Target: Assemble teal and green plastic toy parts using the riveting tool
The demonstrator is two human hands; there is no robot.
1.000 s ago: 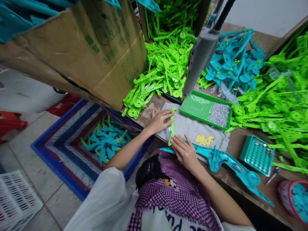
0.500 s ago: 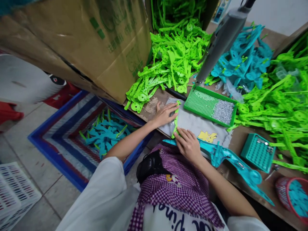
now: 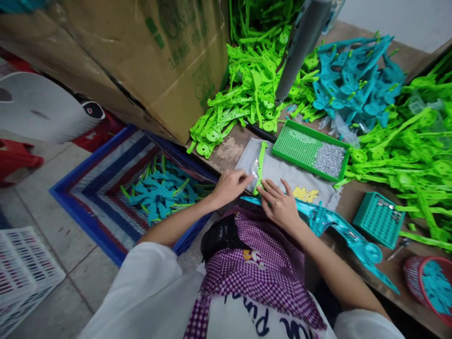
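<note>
My left hand [image 3: 230, 189] is beside the grey cloth, its fingers curled. Its fingertips reach the edge of a clear plastic piece [image 3: 254, 169], and whether they pinch anything is hard to see. A bright green plastic strip [image 3: 262, 162] lies lengthwise on the cloth [image 3: 278, 172], next to the clear piece. My right hand [image 3: 280, 202] rests with fingers spread at the strip's near end, its index finger touching it. Under that hand passes a long blue plastic part [image 3: 348, 228], partly hidden, running along the table's near edge.
A grey power screwdriver [image 3: 300, 52] hangs over the table. Behind the cloth stands a green tray [image 3: 307, 172] of small metal screws. Green parts [image 3: 247, 89] and blue parts [image 3: 356, 84] are heaped around. A teal holder [image 3: 377, 219], red basket [image 3: 411, 278] and carton [image 3: 148, 61] flank the work area.
My left hand has come off the green strip's far end, moving toward me and left, its fingers curling. My right hand stays at the near end, fingers more spread. The view has shifted slightly.
</note>
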